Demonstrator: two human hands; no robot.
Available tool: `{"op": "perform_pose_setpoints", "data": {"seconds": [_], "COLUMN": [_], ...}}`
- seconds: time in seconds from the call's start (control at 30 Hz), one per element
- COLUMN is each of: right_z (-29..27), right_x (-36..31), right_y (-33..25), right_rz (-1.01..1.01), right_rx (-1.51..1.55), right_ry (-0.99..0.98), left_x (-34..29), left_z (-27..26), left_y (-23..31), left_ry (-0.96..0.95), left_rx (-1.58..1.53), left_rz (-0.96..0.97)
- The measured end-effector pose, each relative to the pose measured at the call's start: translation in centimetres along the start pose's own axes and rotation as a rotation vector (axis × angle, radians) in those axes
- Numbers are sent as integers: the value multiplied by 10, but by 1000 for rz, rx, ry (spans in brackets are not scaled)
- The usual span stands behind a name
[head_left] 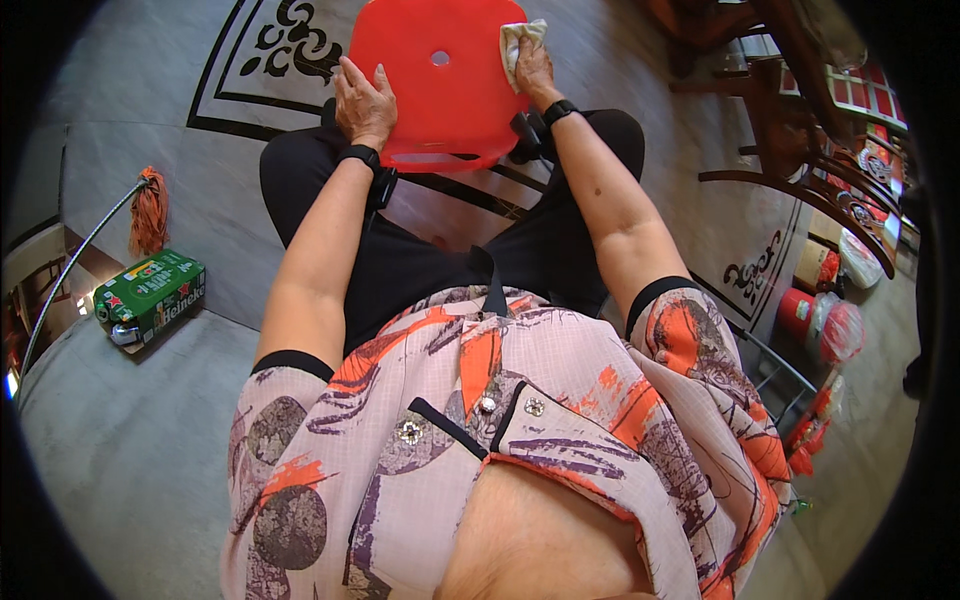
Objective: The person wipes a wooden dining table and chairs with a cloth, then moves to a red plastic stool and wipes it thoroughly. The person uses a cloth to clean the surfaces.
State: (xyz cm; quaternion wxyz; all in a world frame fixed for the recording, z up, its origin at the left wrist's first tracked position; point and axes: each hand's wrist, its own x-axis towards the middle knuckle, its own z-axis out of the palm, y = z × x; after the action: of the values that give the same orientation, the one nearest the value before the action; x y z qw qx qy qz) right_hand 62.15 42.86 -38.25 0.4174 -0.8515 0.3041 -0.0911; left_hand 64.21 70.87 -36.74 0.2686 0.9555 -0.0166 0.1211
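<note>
Between and just beyond the knees point(290, 165) is one red plastic stool point(440, 105), centre-holed, with the open left hand point(366, 106) at its left edge, apparently to steady it, and the right hand point(535, 70) gripping a pale cloth point(512, 48) at its right edge, bunched seemingly for firm hold.

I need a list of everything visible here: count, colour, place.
Plastic seat: one, red, upper middle
Cloth: one, whitish, seat's right edge
Mop head: one, orange, left
Drinks carton: one, green, left
Wooden chair: at least one, brown, upper right
Container: one, red, right
Plastic bags: at least two, clear, right
Floor: one, grey with black motifs, all around
Shirt: one, multicoloured, lower middle
Trousers: one pair, black, centre
Wristbands: two, black, upper middle
Left hand: one, bare, seat's left edge
Right hand: one, bare, holding the cloth
Forearms: two, bare, centre
</note>
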Motion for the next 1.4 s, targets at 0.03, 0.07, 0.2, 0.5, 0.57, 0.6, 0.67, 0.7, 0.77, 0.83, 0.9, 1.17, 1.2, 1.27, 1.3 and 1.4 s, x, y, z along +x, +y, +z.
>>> {"op": "perform_pose_setpoints", "data": {"seconds": [0.03,0.07,0.2,0.5,0.57,0.6,0.67,0.7,0.77,0.83,0.9,1.17,1.2,1.27,1.3,1.4], "right_z": [-1,1,-4,0,13,15,18,17,15,13,10,-30,-41,-57,-64,-73], "right_x": [-13,-28,-86,-72,-55,-45,-27,-19,-11,-9,-13,-35,-36,-40,-43,-53], "right_y": [3,6,10,7,14,17,17,15,8,-1,-10,-18,-15,-11,-9,1], "right_rz": [11,63,170,237,258,197,141,51,172,190,208,399,446,493,490,504], "right_rx": [13,4,152,0,-146,-179,-217,-173,-20,-18,123,946,1089,1300,1370,1589], "right_ry": [8,38,-10,-86,30,8,-6,-10,66,112,222,180,91,-83,-165,-325], "left_x": [1,2,5,6,6,5,4,4,3,3,2,5,6,7,7,8], "left_z": [1,2,9,15,12,10,7,5,3,2,3,20,22,26,27,30], "left_y": [-1,-2,-8,-13,-13,-13,-12,-12,-12,-12,-13,-19,-20,-21,-22,-26], "left_ry": [0,2,29,42,58,63,58,46,16,-12,4,96,113,87,99,99], "left_rx": [-8,-13,-42,4,17,21,19,11,-4,-16,-1,-7,2,-2,-19,-54], "left_rz": [3,0,26,9,24,33,33,26,9,-9,3,73,86,61,69,66]}}
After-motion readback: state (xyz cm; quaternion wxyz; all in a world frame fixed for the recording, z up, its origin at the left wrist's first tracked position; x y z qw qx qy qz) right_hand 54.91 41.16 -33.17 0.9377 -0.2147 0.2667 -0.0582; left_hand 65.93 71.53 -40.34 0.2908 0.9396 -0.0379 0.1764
